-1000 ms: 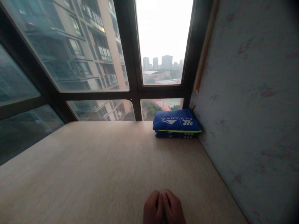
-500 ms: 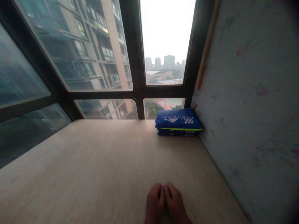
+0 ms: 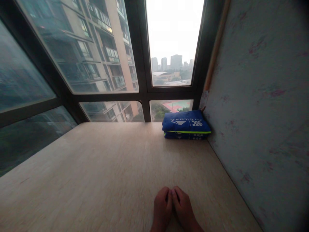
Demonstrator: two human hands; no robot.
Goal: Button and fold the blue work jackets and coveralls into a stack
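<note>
My left hand (image 3: 162, 206) and my right hand (image 3: 183, 206) rest side by side at the near edge of the view, low over the pale sill (image 3: 101, 167). Both are closed, with fingers curled under and the thumbs side by side, touching near their tips. Nothing shows in either hand, though the curled fingers are partly hidden. Beyond them, in the far right corner, lies a folded blue cloth bundle (image 3: 184, 123) with white printing and a bright yellow-green edge. Neither hand touches it.
Dark window frames (image 3: 142, 64) rise behind the sill and along its left side. A wall with faded floral paper (image 3: 260, 112) borders the right, with a thin wooden strip (image 3: 218, 42) beside the window. Tall buildings stand outside.
The view has shifted slightly, so the bundle and the window sit a little further right. My hands keep the same closed pose together.
</note>
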